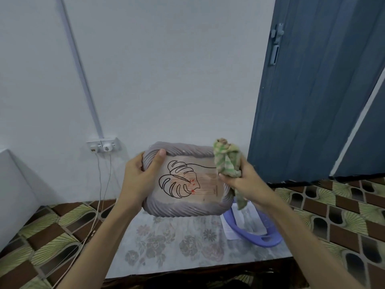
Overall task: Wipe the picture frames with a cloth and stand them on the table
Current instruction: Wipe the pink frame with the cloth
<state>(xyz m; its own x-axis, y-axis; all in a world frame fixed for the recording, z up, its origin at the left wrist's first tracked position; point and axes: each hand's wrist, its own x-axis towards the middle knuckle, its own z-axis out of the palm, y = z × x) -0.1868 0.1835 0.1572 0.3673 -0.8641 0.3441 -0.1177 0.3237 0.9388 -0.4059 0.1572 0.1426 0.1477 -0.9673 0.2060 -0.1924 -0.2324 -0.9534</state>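
Note:
I hold a picture frame (pixel 183 209) up in the air above the table (pixel 166 247). The frame has a grey rope-patterned border and a line drawing of a leaf. My left hand (pixel 141 174) grips its left edge, thumb across the top-left corner. My right hand (pixel 243 180) grips a bunched green-and-cream cloth (pixel 227 159) and presses it against the frame's right edge, hiding the top-right corner.
The low table has a floral covering. A lilac plastic basket (pixel 262 238) with papers or plastic in it sits at the table's right end. A wall socket (pixel 104 145) with hanging cables is on the left. A blue door (pixel 312 90) stands at the right.

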